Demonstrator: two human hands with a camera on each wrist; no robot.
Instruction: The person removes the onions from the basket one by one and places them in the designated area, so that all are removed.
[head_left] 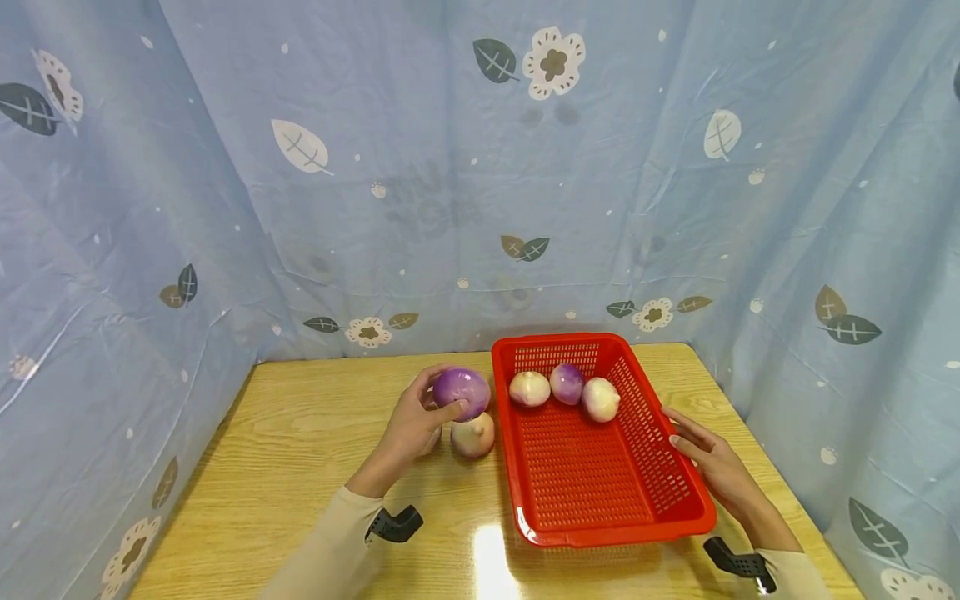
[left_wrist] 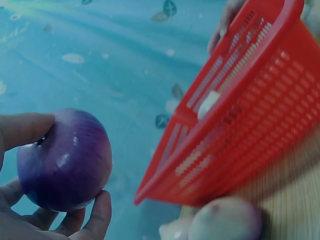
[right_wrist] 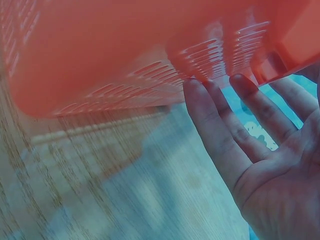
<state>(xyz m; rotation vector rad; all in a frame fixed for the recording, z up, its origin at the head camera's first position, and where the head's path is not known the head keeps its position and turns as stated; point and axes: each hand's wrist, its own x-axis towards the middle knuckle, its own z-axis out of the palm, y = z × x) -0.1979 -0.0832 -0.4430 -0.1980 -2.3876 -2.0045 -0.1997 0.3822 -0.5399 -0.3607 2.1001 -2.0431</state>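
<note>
A glossy purple onion (head_left: 462,393) is held by the left hand (head_left: 408,425), thumb on one side and fingers around the other, just left of the red basket (head_left: 517,500). The left wrist view shows this purple onion (left_wrist: 65,160) off the table, gripped by the hand (left_wrist: 25,200). Below it, a pale onion (head_left: 473,436) rests on the table, with another partly hidden behind the hand. Fairly straight fingers of the right hand (head_left: 720,471) touch the basket's right side; the right wrist view has that hand (right_wrist: 265,145) with fingertips against the red wall (right_wrist: 100,60).
Inside the basket, near its far end, lie a pale onion (head_left: 529,389), a purple-and-white onion (head_left: 567,383) and another pale one (head_left: 602,400). The wooden table (head_left: 300,467) is bordered by blue patterned curtains (head_left: 420,208) behind and on both sides.
</note>
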